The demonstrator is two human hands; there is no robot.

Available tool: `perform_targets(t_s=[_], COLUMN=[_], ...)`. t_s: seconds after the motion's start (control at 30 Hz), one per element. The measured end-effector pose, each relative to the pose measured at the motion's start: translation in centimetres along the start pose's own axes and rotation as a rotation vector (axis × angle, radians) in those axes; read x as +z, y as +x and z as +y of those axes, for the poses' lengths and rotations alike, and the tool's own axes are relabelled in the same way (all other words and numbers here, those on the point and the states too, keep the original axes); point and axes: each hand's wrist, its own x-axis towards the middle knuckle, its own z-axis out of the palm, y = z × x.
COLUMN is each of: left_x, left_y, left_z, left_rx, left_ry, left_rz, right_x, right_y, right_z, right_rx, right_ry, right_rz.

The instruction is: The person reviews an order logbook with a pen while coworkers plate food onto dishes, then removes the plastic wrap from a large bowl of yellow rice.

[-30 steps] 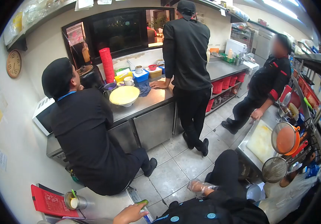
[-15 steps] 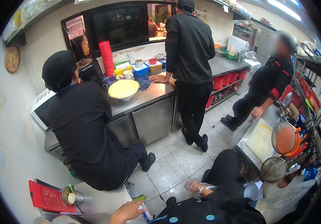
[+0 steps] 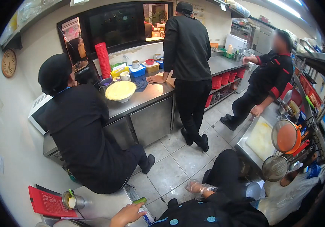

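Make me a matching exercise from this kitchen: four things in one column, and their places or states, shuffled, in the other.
Column one:
1. Wall clock
2. Left hand
3. Right hand
4. Pale cutting board

Column two:
A. In a clear plastic glove
B. Lying on a metal counter
C. Hanging at the far left of the view
D. Holding a green vegetable piece

Right pairs: 1-C, 2-D, 3-A, 4-B.
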Motion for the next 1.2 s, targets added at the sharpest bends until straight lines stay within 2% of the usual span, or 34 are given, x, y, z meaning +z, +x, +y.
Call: perform_targets(t_s=[0.13,0.2,0.23,0.4,0.43,0.5,0.63,0.73,0.8,0.93,1.0,1.13,1.2], left_x=[-0.1,0.0,0.1,0.6,0.6,0.4,0.4,0.6,0.4,0.0,0.2,0.1,0.1], left_y=[-0.2,-0.1,-0.1,0.0,0.0,0.0,-0.1,0.0,0.0,0.1,0.1,0.1,0.2], left_z=[0.2,0.0,0.1,0.0,0.0,0.1,0.3,0.2,0.3,0.3,0.1,0.2,0.1], left_rx=[0.019,0.007,0.007,0.007,0.009,-0.009,0.009,0.006,-0.003,0.013,0.003,0.007,0.015], left_ry=[-0.003,-0.007,-0.007,0.011,0.007,0.004,-0.019,-0.009,-0.011,-0.024,-0.006,0.004,-0.007], left_rz=[0.02,0.015,0.013,0.014,0.012,0.01,0.017,0.01,0.009,0.003,-0.004,-0.012,-0.02], right_x=[-0.8,0.0,0.4,-2.1,-1.7,-0.8,-2.1,-0.7,-0.3,-0.9,-0.4,-0.6,-0.9], right_y=[0.4,0.5,0.3,0.4,0.4,0.8,0.9,0.8,1.1,1.2,1.8,1.2,0.8], right_z=[0.1,0.2,0.3,-1.0,-0.8,-0.5,-0.9,-0.7,-0.7,-0.5,-0.1,0.1,-0.1], right_rx=[0.039,-0.106,-0.105,0.125,0.126,-0.031,0.028,0.012,0.231,0.288,0.357,0.333,0.343], right_ry=[0.168,-0.037,-0.035,0.104,0.103,-0.046,0.073,0.015,0.237,0.329,0.423,0.35,0.422], right_rz=[-0.066,0.01,0.009,-0.272,-0.276,-0.248,-0.294,-0.19,-0.116,-0.138,-0.322,-0.349,-0.238])
